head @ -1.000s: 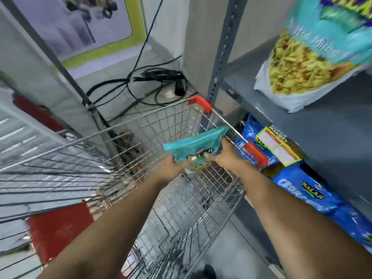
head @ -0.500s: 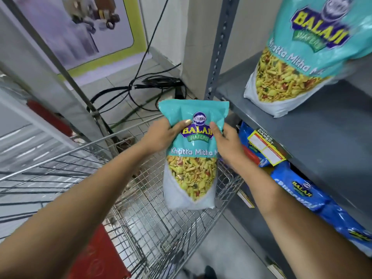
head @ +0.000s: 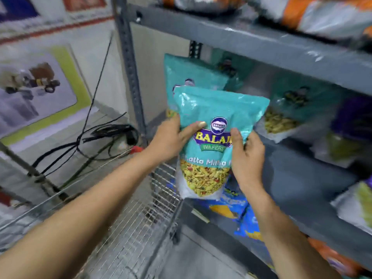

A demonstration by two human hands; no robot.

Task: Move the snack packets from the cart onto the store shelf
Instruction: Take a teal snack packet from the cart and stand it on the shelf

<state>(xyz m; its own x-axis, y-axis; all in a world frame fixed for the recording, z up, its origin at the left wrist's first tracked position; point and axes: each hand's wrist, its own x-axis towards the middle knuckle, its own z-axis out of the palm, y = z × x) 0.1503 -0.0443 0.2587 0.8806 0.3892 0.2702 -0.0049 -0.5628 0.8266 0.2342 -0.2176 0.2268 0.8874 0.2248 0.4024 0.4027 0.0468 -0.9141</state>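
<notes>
Grey shelf fills the frame's right — your left hand and right hand grasp the teal packet upright, label outward — likely for display.

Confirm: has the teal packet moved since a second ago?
Yes. The teal packet, held by the left hand and right hand, has gone up out of the cart and right, toward the grey shelf.

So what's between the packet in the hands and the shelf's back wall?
In the head view, another teal packet stands upright directly behind the held packet, in front of the wall.
</notes>
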